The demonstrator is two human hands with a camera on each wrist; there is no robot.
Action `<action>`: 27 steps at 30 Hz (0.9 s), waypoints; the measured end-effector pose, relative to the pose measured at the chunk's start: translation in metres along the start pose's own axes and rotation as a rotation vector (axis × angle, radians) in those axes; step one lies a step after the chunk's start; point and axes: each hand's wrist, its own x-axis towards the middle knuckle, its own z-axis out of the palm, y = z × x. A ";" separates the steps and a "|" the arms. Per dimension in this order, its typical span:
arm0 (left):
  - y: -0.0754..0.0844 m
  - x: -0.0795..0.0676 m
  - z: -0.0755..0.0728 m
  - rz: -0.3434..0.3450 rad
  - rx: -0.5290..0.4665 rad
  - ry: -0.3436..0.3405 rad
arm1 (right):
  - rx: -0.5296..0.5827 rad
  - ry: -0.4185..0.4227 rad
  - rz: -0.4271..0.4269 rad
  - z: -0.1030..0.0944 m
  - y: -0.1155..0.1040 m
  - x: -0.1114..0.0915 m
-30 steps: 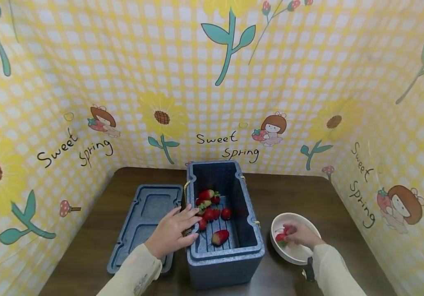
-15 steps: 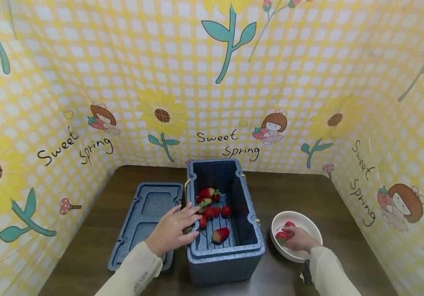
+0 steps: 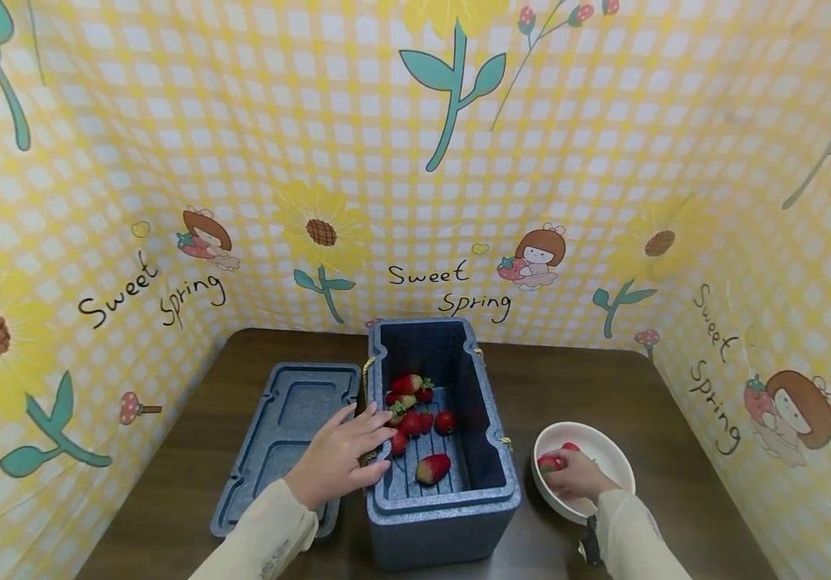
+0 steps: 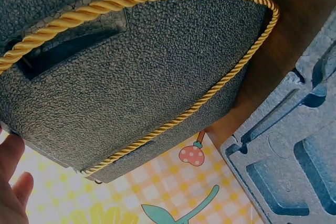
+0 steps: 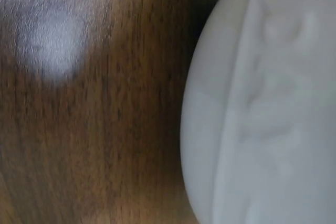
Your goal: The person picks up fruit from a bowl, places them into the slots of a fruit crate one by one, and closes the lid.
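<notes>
My left hand (image 3: 343, 455) rests with extended fingers over the left rim of a blue-grey foam box (image 3: 444, 536). Inside the box lie several red strawberries (image 3: 433, 469), most of them grouped toward the left wall. On the right, my right hand (image 3: 582, 477) reaches into a white bowl (image 3: 624, 467) and pinches a strawberry (image 3: 550, 464). Another bit of red fruit (image 3: 570, 447) shows just behind those fingers. The right wrist view catches only the blurred bowl side (image 5: 210, 119), with the hand out of sight.
Left of the box a matching foam lid (image 3: 307, 403) lies flat on the dark wooden table (image 3: 568, 379). A gold twisted cord (image 4: 210, 95) runs along the box's side. Yellow checked cloth (image 3: 415, 201) walls the table at the back and both sides.
Within the bowl my right hand has shifted slightly left and its fingers have closed round a strawberry. The left hand stays on the box rim.
</notes>
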 end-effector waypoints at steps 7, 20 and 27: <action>0.000 0.004 0.000 -0.001 0.001 0.002 | 0.010 0.048 0.024 -0.002 -0.005 0.001; 0.002 -0.006 0.013 0.035 -0.030 0.092 | 0.056 0.053 -0.019 -0.017 -0.033 -0.007; -0.003 -0.003 0.009 0.025 -0.046 0.074 | 0.071 0.070 -0.036 -0.033 -0.051 0.003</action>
